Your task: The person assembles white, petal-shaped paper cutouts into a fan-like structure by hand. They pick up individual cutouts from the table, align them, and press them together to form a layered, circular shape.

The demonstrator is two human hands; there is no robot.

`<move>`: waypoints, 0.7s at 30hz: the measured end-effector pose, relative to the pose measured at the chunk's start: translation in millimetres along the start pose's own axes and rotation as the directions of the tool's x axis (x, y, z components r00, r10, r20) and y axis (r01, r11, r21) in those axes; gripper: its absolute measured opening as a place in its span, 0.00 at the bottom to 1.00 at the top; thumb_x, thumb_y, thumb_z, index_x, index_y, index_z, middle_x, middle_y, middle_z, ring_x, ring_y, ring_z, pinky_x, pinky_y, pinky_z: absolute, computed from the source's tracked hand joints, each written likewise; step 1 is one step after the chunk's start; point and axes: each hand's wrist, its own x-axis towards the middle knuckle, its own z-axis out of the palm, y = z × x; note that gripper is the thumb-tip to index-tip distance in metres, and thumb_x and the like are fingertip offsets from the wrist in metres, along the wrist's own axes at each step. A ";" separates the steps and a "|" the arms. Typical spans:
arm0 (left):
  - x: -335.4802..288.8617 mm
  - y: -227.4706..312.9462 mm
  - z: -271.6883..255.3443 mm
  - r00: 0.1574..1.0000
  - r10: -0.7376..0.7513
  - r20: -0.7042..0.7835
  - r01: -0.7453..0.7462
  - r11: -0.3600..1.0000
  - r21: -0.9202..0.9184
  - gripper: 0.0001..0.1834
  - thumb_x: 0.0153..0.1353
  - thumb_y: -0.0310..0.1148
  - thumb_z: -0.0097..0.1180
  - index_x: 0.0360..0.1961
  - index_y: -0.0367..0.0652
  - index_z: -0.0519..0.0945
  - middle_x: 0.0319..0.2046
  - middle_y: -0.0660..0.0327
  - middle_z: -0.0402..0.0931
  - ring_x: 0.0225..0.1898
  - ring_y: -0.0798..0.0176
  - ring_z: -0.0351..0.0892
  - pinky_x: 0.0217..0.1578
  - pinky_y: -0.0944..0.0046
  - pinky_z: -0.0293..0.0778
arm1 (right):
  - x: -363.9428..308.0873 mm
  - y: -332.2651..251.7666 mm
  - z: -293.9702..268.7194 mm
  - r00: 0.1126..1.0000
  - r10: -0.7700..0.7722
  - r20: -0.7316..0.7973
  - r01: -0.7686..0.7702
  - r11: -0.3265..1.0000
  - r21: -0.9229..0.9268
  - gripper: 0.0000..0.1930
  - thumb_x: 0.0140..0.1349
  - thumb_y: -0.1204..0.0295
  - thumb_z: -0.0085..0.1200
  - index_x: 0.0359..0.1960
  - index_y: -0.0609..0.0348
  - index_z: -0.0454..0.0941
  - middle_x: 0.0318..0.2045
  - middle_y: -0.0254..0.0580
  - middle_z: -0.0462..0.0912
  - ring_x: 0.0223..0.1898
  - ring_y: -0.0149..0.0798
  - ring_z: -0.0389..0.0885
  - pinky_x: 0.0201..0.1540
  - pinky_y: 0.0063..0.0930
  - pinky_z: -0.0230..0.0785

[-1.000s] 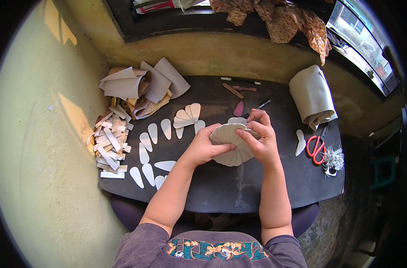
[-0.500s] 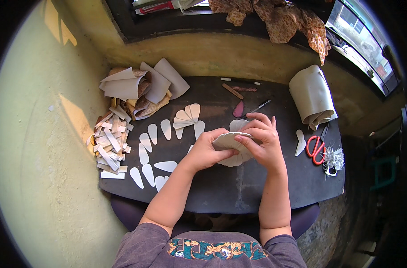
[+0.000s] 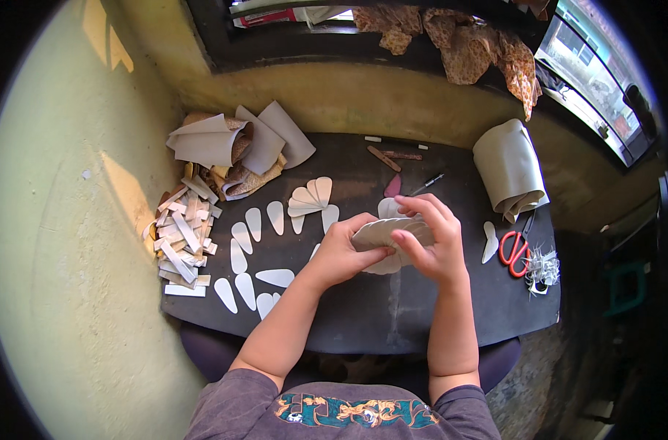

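Note:
My left hand [image 3: 339,253] grips a pale, curved fan of overlapping petal-shaped pieces [image 3: 382,233], thumb in front and fingers behind. Around the right end of that fan curls my right hand [image 3: 437,242], its thumb before the pieces and its fingers on the far side. How firmly it presses cannot be seen. Just beyond the fan, a rounded pale piece [image 3: 390,207] shows between the hands. Left of my hands, several loose white petal-shaped pieces [image 3: 241,237] are spread over the black table [image 3: 349,315]. Behind them lies a small fanned group of such pieces [image 3: 310,196].
Cut strips [image 3: 184,242] are heaped at the left, below folded sheets [image 3: 217,143]. At the right stand a grey roll [image 3: 506,169], red-handled scissors [image 3: 514,253], white shreds [image 3: 543,268] and a white piece [image 3: 489,242]. A pen [image 3: 427,183], sticks [image 3: 384,158] and a pink oval piece [image 3: 393,185] lie farther back.
My right thumb and fingers have spread wider and shifted slightly rightward, uncovering more of the fan. My left hand keeps its grip. The whole view has shifted slightly.

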 end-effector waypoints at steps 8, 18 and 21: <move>-1.5 -4.4 6.8 0.961 0.162 -0.225 -0.128 0.979 0.159 0.16 0.46 0.31 0.63 0.36 0.39 0.76 0.27 0.54 0.78 0.30 0.60 0.79 0.33 0.66 0.72 | 19.2 2.1 31.1 0.989 -0.130 -0.069 0.098 0.932 -0.350 0.13 0.58 0.68 0.52 0.16 0.58 0.75 0.13 0.37 0.71 0.13 0.41 0.70 0.15 0.29 0.60; -2.5 -13.0 16.2 0.912 0.234 -0.336 -0.175 0.965 0.195 0.12 0.48 0.30 0.63 0.32 0.37 0.75 0.25 0.60 0.77 0.27 0.71 0.75 0.29 0.69 0.70 | 26.7 29.4 47.8 0.955 -0.283 -0.090 0.255 0.937 -0.238 0.17 0.57 0.74 0.51 0.10 0.58 0.67 0.09 0.41 0.68 0.10 0.42 0.67 0.13 0.31 0.57; -1.5 -14.9 14.2 0.905 0.241 -0.351 -0.192 0.967 0.169 0.12 0.48 0.31 0.63 0.32 0.37 0.75 0.25 0.58 0.78 0.27 0.67 0.76 0.29 0.67 0.71 | 29.3 24.4 48.9 0.952 -0.298 -0.067 0.275 0.932 -0.237 0.16 0.57 0.73 0.51 0.10 0.57 0.69 0.10 0.40 0.68 0.10 0.42 0.67 0.13 0.31 0.57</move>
